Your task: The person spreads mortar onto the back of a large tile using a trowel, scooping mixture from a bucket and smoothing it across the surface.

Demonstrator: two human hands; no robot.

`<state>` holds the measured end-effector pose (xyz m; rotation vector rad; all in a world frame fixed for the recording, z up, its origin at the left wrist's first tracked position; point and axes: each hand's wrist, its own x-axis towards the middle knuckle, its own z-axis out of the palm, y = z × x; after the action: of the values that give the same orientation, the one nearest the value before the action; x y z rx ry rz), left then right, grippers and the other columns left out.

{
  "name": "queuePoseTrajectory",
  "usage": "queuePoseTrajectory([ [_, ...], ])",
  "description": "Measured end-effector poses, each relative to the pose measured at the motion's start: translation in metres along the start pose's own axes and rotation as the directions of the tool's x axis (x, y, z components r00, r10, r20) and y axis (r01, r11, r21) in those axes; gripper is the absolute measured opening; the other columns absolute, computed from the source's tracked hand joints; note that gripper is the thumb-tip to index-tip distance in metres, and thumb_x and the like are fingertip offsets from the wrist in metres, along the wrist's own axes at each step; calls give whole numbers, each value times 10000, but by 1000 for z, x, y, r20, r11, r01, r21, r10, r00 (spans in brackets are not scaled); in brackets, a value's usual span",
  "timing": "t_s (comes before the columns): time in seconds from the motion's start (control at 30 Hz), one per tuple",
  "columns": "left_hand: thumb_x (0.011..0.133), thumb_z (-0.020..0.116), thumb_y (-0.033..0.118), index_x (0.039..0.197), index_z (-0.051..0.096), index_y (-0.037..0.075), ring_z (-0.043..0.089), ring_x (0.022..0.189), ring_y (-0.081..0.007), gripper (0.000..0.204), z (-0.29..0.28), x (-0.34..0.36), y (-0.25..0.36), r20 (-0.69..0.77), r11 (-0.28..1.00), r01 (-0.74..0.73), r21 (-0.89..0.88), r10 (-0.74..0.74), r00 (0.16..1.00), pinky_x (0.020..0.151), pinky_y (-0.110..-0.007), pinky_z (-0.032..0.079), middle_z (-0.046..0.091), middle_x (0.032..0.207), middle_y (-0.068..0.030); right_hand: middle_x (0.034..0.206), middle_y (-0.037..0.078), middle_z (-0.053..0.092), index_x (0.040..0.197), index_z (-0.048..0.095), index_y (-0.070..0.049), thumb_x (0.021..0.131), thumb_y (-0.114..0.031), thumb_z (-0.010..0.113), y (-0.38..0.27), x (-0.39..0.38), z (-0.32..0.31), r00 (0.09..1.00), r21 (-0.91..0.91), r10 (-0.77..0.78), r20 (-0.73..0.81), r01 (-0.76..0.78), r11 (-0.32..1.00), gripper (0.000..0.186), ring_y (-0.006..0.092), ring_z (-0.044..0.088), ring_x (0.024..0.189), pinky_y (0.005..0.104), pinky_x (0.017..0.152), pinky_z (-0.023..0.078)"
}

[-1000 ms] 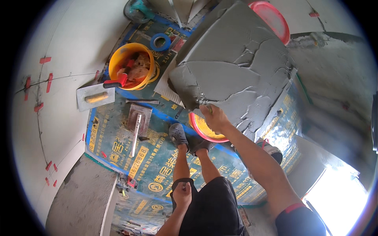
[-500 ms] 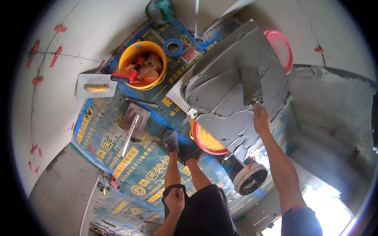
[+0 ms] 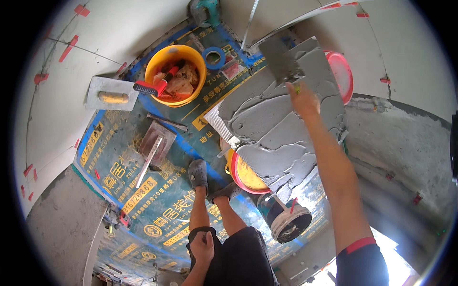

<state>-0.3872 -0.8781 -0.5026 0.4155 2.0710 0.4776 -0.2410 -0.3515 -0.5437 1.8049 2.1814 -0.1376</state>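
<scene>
My right hand (image 3: 304,101) is closed around the handle of a trowel (image 3: 279,57), its flat blade smeared with grey. The blade is over the far left edge of a large tile (image 3: 218,125) coated with wet grey mortar (image 3: 267,119). Whether it touches the mortar there I cannot tell. Swirls and ridges mark the coat, while a strip of pale ribbed tile shows at the left corner. Low by my thigh, my left hand (image 3: 202,249) is closed; a dark bit shows at its fingers, too small to name.
Under the tile's near side sits a yellow bucket with a red rim (image 3: 247,175). A dark bucket (image 3: 288,221) stands nearby. Leftward are a yellow bucket (image 3: 202,78) of rubble with a red-and-black-handled tool, blue tape (image 3: 213,67) and a float (image 3: 102,86) against the wall. A red round lid (image 3: 339,76) is behind.
My right hand and the trowel have moved away from me and left, from the middle of the mortar to the tile's far edge. My left hand stays closed by the thigh.
</scene>
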Motion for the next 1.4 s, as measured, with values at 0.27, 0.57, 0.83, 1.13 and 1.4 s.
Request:
queuePoseTrajectory([
  [0.27, 852, 633, 227, 712, 582, 38, 593, 531, -284, 241, -18, 1, 14, 6, 998, 57, -3, -57, 998, 519, -367, 455, 583, 584, -119, 847, 257, 624, 1089, 515, -49, 948, -480, 426, -6, -130, -26, 905, 510, -206, 373, -14, 860, 462, 449, 605, 830, 497, 716, 458],
  [0.57, 849, 631, 252, 721, 587, 38, 590, 552, -307, 254, -14, 1, 9, 26, 998, 51, 38, -52, 998, 537, -380, 457, 578, 596, -133, 864, 301, 611, 978, 516, 5, 937, -443, 462, -90, -67, 28, 936, 452, -340, 95, 264, 852, 453, 490, 579, 843, 532, 721, 455],
  [0.83, 838, 637, 230, 730, 599, 33, 602, 562, -296, 228, -13, 1, 6, -13, 998, 65, 21, -64, 998, 542, -375, 463, 593, 608, -129, 879, 250, 638, 1024, 537, -43, 927, -461, 473, -51, -57, 11, 1000, 431, 15, 12, -18, 902, 434, 472, 600, 838, 510, 718, 475],
  [1.13, 838, 642, 214, 714, 595, 38, 598, 545, -278, 220, -10, 3, 9, 31, 996, 89, 23, -90, 995, 529, -364, 454, 592, 599, -121, 761, 232, 636, 982, 514, -23, 919, -465, 502, -31, -148, 19, 840, 347, -379, 387, 249, 904, 446, 449, 609, 756, 499, 672, 482],
  [1.4, 838, 646, 215, 705, 588, 40, 588, 513, -254, 227, 0, -1, 1, -8, 998, 8, 59, -8, 1000, 505, -351, 444, 578, 570, -104, 751, 269, 627, 1017, 487, 12, 935, -472, 460, -2, -211, 31, 861, 467, -284, 423, 62, 882, 492, 462, 615, 739, 508, 655, 491],
])
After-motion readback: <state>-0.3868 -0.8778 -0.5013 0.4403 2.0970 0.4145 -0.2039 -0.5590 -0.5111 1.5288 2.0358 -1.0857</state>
